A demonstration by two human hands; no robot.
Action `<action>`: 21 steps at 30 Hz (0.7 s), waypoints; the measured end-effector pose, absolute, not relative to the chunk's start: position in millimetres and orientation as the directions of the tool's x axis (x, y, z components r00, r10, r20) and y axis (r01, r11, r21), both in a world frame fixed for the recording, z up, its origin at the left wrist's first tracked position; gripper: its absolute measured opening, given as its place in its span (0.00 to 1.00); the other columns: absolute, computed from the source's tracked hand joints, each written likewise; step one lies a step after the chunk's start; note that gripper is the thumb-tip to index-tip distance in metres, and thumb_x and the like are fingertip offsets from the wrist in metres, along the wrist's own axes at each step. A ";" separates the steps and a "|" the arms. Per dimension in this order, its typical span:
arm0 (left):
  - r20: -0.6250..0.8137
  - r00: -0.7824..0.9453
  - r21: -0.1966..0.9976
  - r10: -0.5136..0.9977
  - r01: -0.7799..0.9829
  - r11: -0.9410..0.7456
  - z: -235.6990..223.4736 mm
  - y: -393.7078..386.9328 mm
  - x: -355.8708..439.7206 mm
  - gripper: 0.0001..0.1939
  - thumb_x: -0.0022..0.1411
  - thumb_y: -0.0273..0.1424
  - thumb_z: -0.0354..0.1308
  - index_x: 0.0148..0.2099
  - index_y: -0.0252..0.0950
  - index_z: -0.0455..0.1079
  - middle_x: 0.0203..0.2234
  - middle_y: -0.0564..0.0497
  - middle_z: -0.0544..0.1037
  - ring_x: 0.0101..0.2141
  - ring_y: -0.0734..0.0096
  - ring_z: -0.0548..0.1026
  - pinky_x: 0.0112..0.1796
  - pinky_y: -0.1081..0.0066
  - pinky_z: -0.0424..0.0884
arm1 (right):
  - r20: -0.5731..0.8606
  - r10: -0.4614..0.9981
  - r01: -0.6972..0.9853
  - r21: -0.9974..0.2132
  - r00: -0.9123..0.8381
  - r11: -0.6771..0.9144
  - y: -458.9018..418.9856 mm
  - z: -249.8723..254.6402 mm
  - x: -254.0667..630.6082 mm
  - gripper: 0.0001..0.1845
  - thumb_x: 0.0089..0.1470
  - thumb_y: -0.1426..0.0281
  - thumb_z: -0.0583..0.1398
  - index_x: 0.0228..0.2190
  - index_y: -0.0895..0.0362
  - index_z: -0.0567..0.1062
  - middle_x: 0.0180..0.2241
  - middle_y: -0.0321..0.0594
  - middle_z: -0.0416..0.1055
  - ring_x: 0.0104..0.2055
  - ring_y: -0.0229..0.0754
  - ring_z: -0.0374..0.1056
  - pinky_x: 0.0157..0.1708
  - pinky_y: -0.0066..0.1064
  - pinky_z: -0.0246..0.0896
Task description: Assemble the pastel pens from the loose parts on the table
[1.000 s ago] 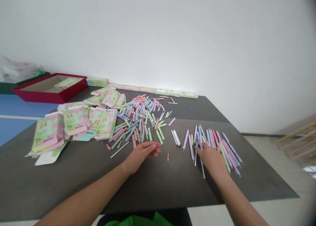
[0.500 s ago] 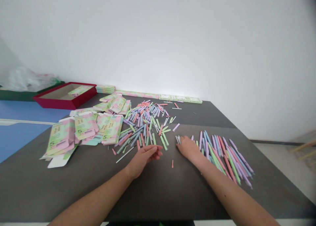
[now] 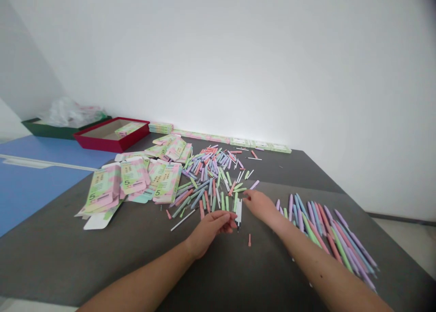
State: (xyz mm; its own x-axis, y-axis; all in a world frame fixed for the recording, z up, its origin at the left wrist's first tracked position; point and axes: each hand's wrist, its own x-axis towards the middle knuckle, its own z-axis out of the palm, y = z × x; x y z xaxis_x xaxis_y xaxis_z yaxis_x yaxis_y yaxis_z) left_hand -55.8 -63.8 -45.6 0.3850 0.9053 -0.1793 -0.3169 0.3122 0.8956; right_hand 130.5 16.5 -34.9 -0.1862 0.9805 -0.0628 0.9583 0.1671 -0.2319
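Observation:
My left hand (image 3: pixel 210 228) rests on the dark table (image 3: pixel 102 253), fingers curled together, its tips beside a small bundle of white refills (image 3: pixel 239 211). My right hand (image 3: pixel 259 205) lies just right of that bundle, fingers pointing left and touching it; whether it grips anything I cannot tell. Beyond both hands spreads a loose heap of pastel pen parts (image 3: pixel 207 173). Right of my right forearm lies a row of assembled pastel pens (image 3: pixel 323 230). A single small pink piece (image 3: pixel 249 240) lies between my forearms.
Flat pink-and-green cartons (image 3: pixel 136 178) are piled at the left. A red tray (image 3: pixel 112 135) and a green tray with plastic bags (image 3: pixel 64 121) stand at the far left, on a blue surface (image 3: pixel 30 175). More flat packs (image 3: pixel 238 141) line the wall.
My right hand moved left from the row of pens to the white refills, which now lie closer to my left hand. The left hand hardly moved. The camera tilted up and right.

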 end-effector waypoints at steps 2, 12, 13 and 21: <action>-0.181 0.374 0.898 0.910 -0.315 0.308 -45.8 -63.6 -55.5 0.15 0.54 0.38 0.58 0.38 0.32 0.74 0.26 0.49 0.74 0.27 0.75 0.69 0.32 0.73 0.63 | -0.060 0.983 0.959 -0.238 -0.174 0.156 32.4 -30.7 135.0 0.15 0.54 0.68 0.52 0.41 0.57 0.74 0.40 0.45 0.74 0.42 0.44 0.68 0.39 0.29 0.56; -0.150 0.376 0.922 0.914 -0.280 0.266 -46.6 -61.7 -57.0 0.17 0.54 0.40 0.58 0.37 0.31 0.73 0.26 0.49 0.74 0.27 0.75 0.69 0.32 0.72 0.63 | -0.010 0.991 0.958 -0.255 -0.137 0.129 103.0 -27.6 123.7 0.13 0.53 0.72 0.52 0.34 0.57 0.77 0.38 0.43 0.75 0.41 0.42 0.69 0.38 0.27 0.57; -0.148 0.381 0.925 0.913 -0.274 0.264 -46.2 -61.9 -57.1 0.17 0.54 0.40 0.58 0.37 0.30 0.73 0.26 0.49 0.74 0.27 0.75 0.69 0.33 0.72 0.63 | -0.009 0.991 0.958 -0.258 -0.137 0.130 107.7 -28.8 120.7 0.13 0.53 0.72 0.53 0.34 0.56 0.77 0.39 0.42 0.75 0.42 0.42 0.68 0.39 0.27 0.57; -0.124 0.404 0.935 0.906 -0.259 0.243 -44.4 -64.0 -55.1 0.18 0.55 0.41 0.57 0.37 0.29 0.73 0.25 0.49 0.74 0.27 0.74 0.69 0.32 0.72 0.63 | -0.076 0.988 0.965 -0.237 -0.132 0.110 139.4 -36.8 102.8 0.13 0.57 0.65 0.55 0.43 0.58 0.70 0.45 0.42 0.68 0.44 0.42 0.66 0.43 0.39 0.63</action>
State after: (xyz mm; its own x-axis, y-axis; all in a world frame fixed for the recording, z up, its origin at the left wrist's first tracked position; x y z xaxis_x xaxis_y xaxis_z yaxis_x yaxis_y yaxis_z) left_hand -55.1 -64.0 -44.4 0.4040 0.9063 -0.1240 -0.2591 0.2434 0.9347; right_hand 102.8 139.4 -36.8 -0.1317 0.9883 -0.0765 0.9652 0.1103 -0.2370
